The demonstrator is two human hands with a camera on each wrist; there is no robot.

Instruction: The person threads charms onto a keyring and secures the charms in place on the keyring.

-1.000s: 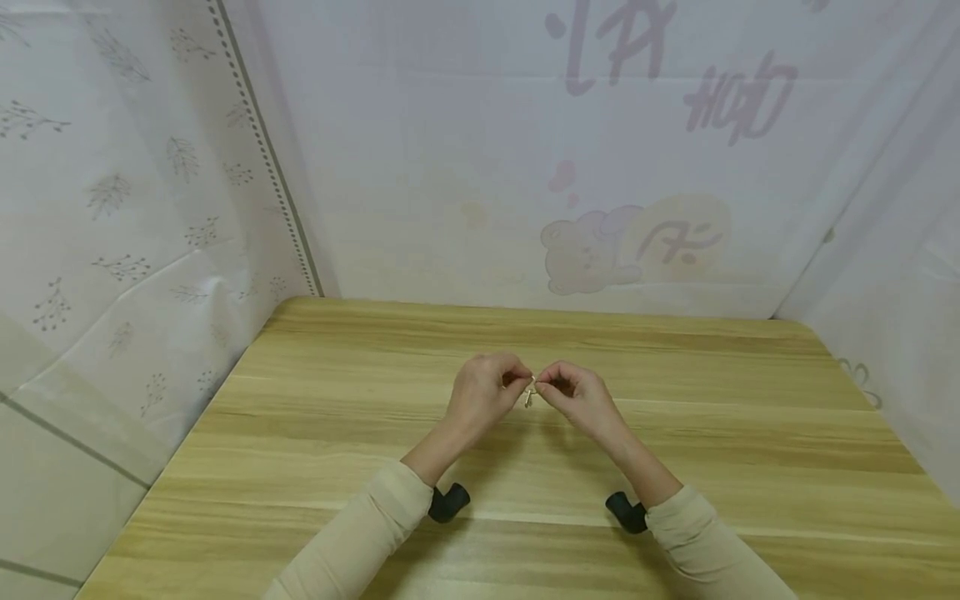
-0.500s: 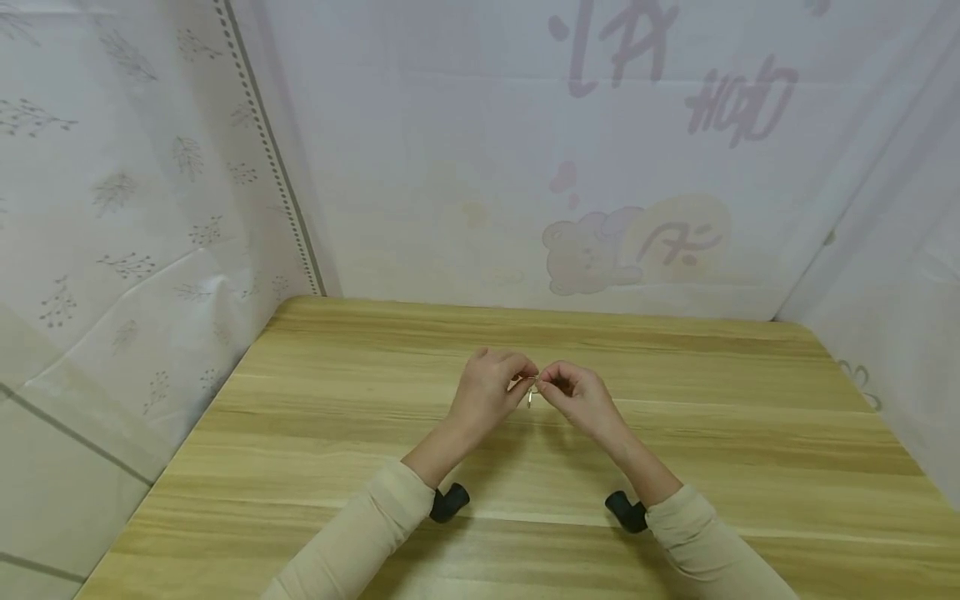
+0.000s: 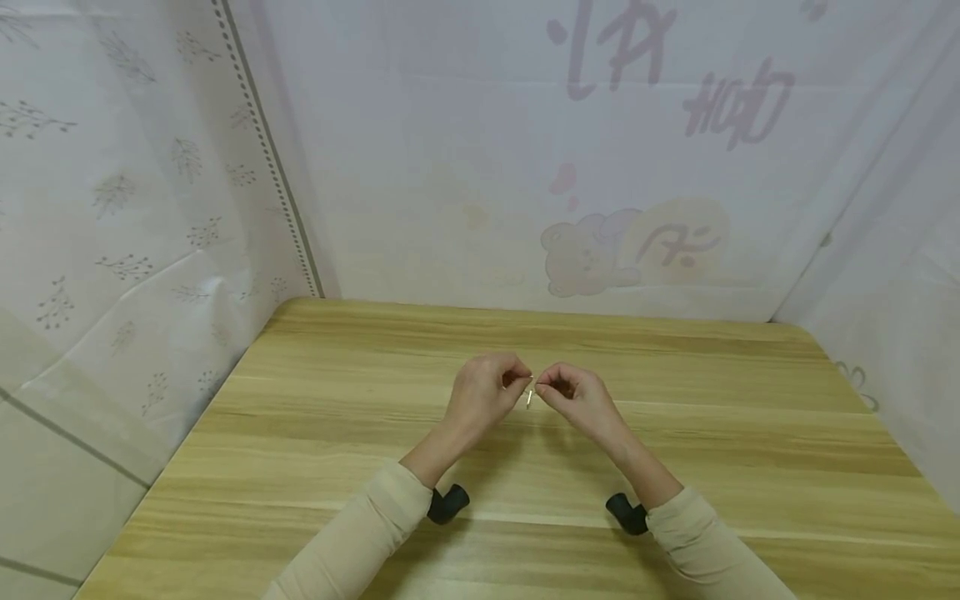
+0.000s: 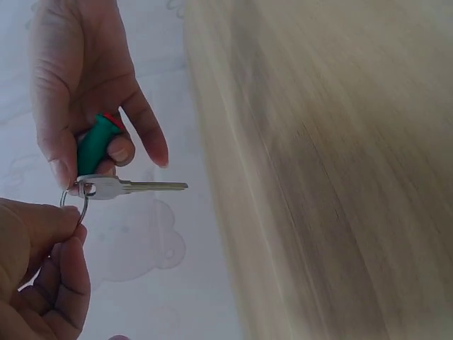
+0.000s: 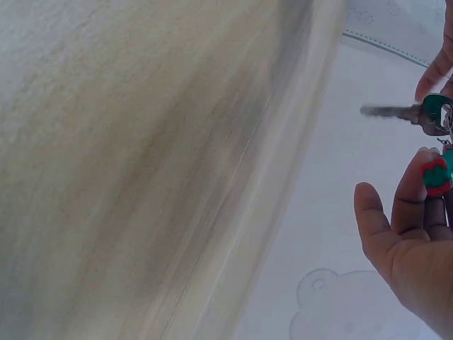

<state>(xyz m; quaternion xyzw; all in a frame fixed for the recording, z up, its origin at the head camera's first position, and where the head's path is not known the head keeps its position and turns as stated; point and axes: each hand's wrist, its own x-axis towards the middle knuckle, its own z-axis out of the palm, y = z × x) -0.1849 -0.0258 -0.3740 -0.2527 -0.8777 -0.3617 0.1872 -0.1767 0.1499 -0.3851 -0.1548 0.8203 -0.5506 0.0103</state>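
Observation:
A silver key (image 4: 106,187) hangs between the two hands on a thin metal ring (image 4: 85,210). My left hand (image 3: 486,390) pinches that ring between thumb and fingertip. A small green piece with a red end (image 4: 95,144), apparently a key charm, sits beside the key's head. My right hand (image 3: 581,398) holds this charm with its thumb and curled fingers. In the head view the key (image 3: 529,398) is tiny and points down, and the charm is hidden. The right wrist view shows the charm (image 5: 437,177) under the blurred key (image 5: 396,112).
Both hands are raised above a wood-grain table (image 3: 360,400). Black curved pieces (image 3: 450,504) (image 3: 627,513) show beside the two forearms. Printed white curtains (image 3: 420,167) close in the table at the back and sides.
My left hand shifted slightly right, then back left, with the ring in its pinch. The key swings and turns below the fingertips. My right hand stays nearly still.

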